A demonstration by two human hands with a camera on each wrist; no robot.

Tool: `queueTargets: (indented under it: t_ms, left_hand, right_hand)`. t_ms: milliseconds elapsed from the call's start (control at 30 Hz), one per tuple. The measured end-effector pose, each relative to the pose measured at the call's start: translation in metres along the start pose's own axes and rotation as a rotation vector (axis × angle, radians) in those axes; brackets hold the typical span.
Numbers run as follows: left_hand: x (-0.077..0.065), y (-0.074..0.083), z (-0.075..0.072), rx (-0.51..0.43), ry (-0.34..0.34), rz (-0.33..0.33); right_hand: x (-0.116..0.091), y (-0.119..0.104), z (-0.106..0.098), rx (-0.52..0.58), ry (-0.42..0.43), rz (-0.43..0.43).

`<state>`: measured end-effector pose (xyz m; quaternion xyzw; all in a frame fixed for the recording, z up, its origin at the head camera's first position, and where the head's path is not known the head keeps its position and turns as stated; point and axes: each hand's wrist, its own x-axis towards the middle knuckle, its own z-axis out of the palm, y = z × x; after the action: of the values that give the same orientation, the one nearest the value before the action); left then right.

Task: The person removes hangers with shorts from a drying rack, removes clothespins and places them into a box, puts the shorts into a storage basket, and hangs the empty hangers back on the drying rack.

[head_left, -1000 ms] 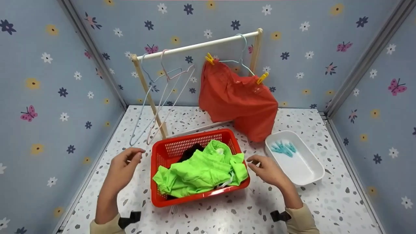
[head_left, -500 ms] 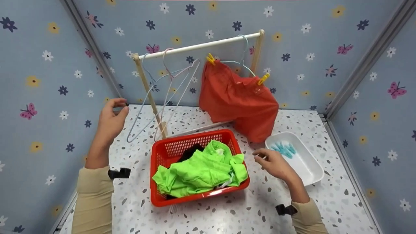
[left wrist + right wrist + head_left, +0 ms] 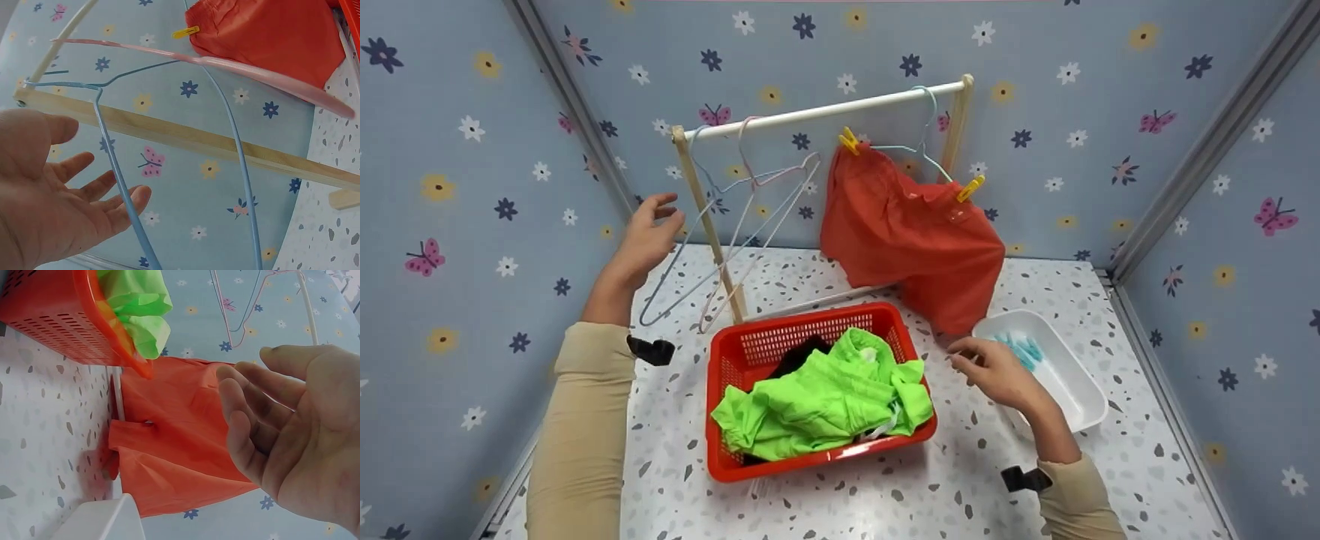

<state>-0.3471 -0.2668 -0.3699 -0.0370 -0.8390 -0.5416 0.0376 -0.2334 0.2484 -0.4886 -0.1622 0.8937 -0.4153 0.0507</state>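
Observation:
My left hand (image 3: 651, 232) is raised at the left of the rack, its fingers loosely bent and nothing in its grasp. Close to it hangs a blue hanger (image 3: 111, 149), which passes in front of the fingertips in the left wrist view; whether they touch cannot be told. Beside that one hangs a pink hanger (image 3: 745, 160). My right hand (image 3: 997, 373) hovers with relaxed fingers between the red basket (image 3: 711, 420) and the white tub (image 3: 1099, 411), holding nothing. Bright green clothing (image 3: 829, 394) lies in the basket over something black (image 3: 802, 355).
Red shorts (image 3: 915, 232) hang from a light-blue hanger (image 3: 925, 124) by two yellow clothespins (image 3: 971, 188). The rack's white bar (image 3: 825, 111) rests on wooden posts (image 3: 709, 229). Several turquoise clothespins (image 3: 1021, 349) lie in the tub. Patterned walls enclose the speckled table (image 3: 960, 480).
My left hand has risen from beside the basket to the hangers at the rack's left end. My right hand has shifted slightly right and up. The hangers have swung a little.

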Motion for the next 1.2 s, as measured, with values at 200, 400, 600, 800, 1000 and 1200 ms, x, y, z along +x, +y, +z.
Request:
queueTargets:
  t_ms: [200,400,600,800,1000,1200]
  left_hand:
    - [0.018,0.006,0.004,-0.042,-0.025,0.006]
    - [0.029,0.0,0.018,-0.052,-0.039,0.014]
    - [0.036,-0.003,0.028,-0.091,-0.016,0.101]
    - [0.037,-0.005,0.033,-0.169,-0.034,0.123]
    - [0.036,-0.01,0.033,-0.242,-0.077,0.045]
    - [0.037,-0.011,0.027,-0.239,-0.096,0.039]
  right_hand:
    - [0.008,-0.005,-0.011,-0.008,0.045,-0.03]
    - [0.02,-0.01,-0.024,-0.057,0.088,-0.066]
    - [0.036,-0.016,-0.041,-0.11,0.174,-0.127]
    - [0.052,-0.018,-0.051,-0.135,0.25,-0.123]
    - [0.072,-0.016,-0.052,-0.131,0.426,-0.212]
    - [0.099,-0.021,-0.052,-0.101,0.656,-0.197]
